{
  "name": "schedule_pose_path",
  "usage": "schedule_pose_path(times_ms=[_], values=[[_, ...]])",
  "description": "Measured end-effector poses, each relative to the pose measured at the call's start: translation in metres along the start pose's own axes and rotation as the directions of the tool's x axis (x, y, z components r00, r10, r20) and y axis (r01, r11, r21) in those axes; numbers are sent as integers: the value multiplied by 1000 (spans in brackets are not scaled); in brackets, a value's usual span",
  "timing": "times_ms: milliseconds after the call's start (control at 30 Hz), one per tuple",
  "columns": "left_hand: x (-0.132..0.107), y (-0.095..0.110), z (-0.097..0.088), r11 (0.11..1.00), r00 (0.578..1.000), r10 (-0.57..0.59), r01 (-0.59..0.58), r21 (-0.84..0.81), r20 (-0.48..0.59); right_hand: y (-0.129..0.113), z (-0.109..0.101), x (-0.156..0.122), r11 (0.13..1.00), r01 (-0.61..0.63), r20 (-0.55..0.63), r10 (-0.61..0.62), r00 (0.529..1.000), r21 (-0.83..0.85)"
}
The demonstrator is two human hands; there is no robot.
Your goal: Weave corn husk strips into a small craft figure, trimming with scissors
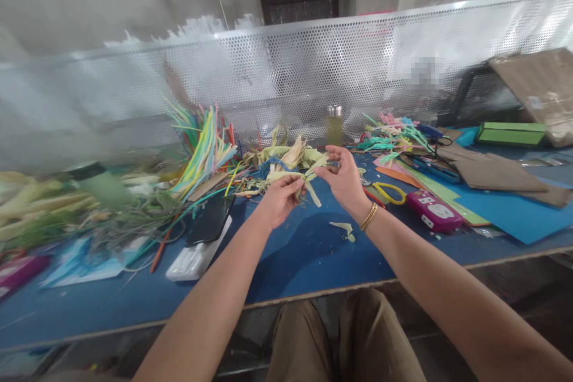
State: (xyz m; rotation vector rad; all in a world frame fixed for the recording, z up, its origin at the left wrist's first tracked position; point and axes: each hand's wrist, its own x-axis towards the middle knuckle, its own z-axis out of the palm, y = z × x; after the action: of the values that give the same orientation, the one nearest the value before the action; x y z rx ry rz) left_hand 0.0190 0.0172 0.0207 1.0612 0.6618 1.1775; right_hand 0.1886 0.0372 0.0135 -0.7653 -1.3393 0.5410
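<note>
Pale husk strip [310, 178]: held above the blue table [295, 262] at mid-scene, spanning the gap between both hands, its loose end hanging down between them. Left hand [280, 197] pinches the strip's left end with closed fingertips; right hand [344, 179], with a gold bracelet [369, 216] on its wrist, pinches the right end likewise. Husk pile [286, 158] lies just beyond the hands, a husk scrap [344, 230] nearer on the table, yellow-handled scissors [389, 192] and a pink case [434, 210] to the right, and a black phone [210, 218] to the left.
</note>
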Motion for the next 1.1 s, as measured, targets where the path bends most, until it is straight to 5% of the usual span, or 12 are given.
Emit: schedule_pose_path(times_ms=[1100], values=[[-2, 5, 0, 998, 1000, -16, 16, 60, -3, -4, 2, -2, 999, -33, 48, 31, 998, 32]])
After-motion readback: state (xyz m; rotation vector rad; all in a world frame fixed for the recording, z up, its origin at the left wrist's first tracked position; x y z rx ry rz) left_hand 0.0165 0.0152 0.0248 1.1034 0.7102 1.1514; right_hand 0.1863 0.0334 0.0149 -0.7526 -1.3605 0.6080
